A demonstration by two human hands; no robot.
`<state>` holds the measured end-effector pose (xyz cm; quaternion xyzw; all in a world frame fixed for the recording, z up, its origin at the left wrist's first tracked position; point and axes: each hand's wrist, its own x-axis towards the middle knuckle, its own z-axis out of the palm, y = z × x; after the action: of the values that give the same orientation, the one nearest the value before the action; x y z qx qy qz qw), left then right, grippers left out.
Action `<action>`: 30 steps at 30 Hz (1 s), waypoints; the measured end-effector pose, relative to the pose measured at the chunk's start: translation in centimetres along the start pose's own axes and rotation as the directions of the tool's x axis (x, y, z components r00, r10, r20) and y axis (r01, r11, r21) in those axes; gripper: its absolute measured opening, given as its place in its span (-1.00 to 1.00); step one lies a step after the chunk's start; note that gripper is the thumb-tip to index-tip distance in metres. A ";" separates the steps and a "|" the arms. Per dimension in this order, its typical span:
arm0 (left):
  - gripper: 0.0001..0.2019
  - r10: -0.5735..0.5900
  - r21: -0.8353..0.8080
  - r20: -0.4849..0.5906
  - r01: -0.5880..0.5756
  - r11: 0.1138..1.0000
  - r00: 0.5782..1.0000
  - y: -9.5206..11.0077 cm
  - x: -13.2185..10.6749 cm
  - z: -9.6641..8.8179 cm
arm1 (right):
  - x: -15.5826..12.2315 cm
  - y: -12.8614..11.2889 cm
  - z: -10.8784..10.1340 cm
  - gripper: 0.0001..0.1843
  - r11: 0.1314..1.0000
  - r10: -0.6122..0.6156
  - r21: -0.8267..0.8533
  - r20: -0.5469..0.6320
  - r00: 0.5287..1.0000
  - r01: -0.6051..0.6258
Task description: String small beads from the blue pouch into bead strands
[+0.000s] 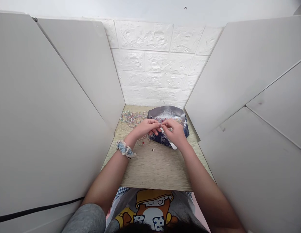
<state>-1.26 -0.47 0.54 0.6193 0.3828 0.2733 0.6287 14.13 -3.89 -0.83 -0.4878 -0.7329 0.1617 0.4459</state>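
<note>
My left hand (147,127) and my right hand (174,132) meet over the middle of a small wooden table (152,168). Fingertips of both hands are pinched together on something tiny and reddish that I cannot make out. Just behind and under them lies an open foil bag (168,114), silver inside and dark blue outside. A heap of small coloured beads (132,117) lies to the left of the bag, near my left hand. A blue scrunchie (124,149) sits on my left wrist.
White panels (55,123) wall in the table on the left and the right (249,129); a white brick-pattern wall (155,64) closes the back. A few loose beads (153,149) lie on the wood. A black cable (38,209) runs along the left panel.
</note>
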 end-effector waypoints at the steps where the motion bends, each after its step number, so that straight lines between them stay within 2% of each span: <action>1: -0.81 0.011 -0.063 0.018 -0.009 0.998 1.000 0.1 -0.1 -0.1 | 0.0 -0.2 -0.1 -0.85 0.999 0.038 0.034 -0.034 0.999 -0.037; 3: -0.85 0.042 -0.205 0.072 -0.026 0.978 0.997 0.2 -0.3 -0.4 | 0.0 -0.3 -0.2 -0.86 0.986 0.122 0.128 -0.101 0.987 -0.109; 6: -0.80 0.111 -0.376 0.165 -0.042 0.926 0.980 0.2 -0.6 -1.0 | 0.1 -0.1 -0.5 -0.86 0.929 0.238 0.329 -0.177 0.955 -0.171; 8: -0.76 0.134 -0.431 0.221 -0.026 0.902 0.966 0.2 -0.8 -1.5 | 0.3 0.2 -0.7 -0.86 0.873 0.299 0.455 -0.220 0.928 -0.173; 10: -0.75 0.147 -0.453 0.225 -0.030 0.891 0.963 0.2 -1.0 -1.9 | 0.5 0.6 -0.9 -0.85 0.814 0.361 0.556 -0.254 0.897 -0.170; 16: -0.80 0.181 -0.437 0.061 -0.137 0.889 0.982 0.3 -1.2 -2.9 | 0.9 2.0 -2.1 -0.81 0.619 0.551 0.773 -0.305 0.777 -0.136; 23: -0.83 0.262 -0.476 -0.084 -0.270 0.837 0.961 0.3 -1.6 -4.3 | 0.9 3.2 -3.2 -0.87 0.484 0.656 0.873 -0.324 0.682 -0.051; 30: -0.76 0.270 -0.487 -0.267 -0.371 0.791 0.925 0.9 -2.2 -4.8 | 1.0 3.9 -3.3 -0.96 0.305 0.788 0.952 -0.248 0.564 -0.007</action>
<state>-6.32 0.59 1.98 0.4501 0.2378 0.5268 0.6807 18.92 -1.87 -1.10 -0.3810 -0.1372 0.4376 0.8028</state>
